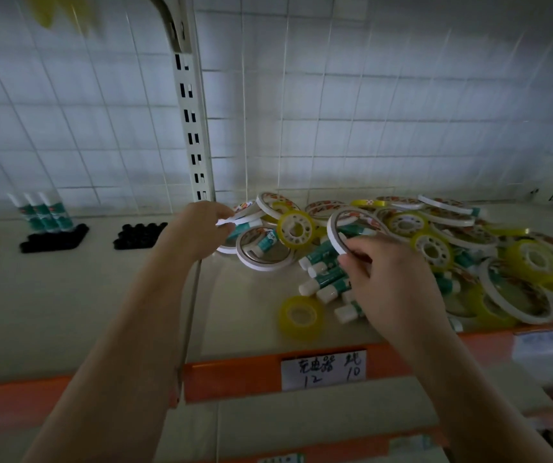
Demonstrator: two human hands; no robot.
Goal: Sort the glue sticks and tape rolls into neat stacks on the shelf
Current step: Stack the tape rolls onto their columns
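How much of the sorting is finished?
Only a little. Three glue sticks stand upright together on the left. Each hand grips a white tape ring: left hand, right hand. The big mixed pile of rings, yellow rolls and glue sticks is left to sort.

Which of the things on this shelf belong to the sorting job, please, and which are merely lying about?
Job:
- white tape ring, held by right hand
- white tape ring, held by left hand
- glue sticks
- yellow tape roll
- upright glue sticks

Lying about:
- price label
- black pieces
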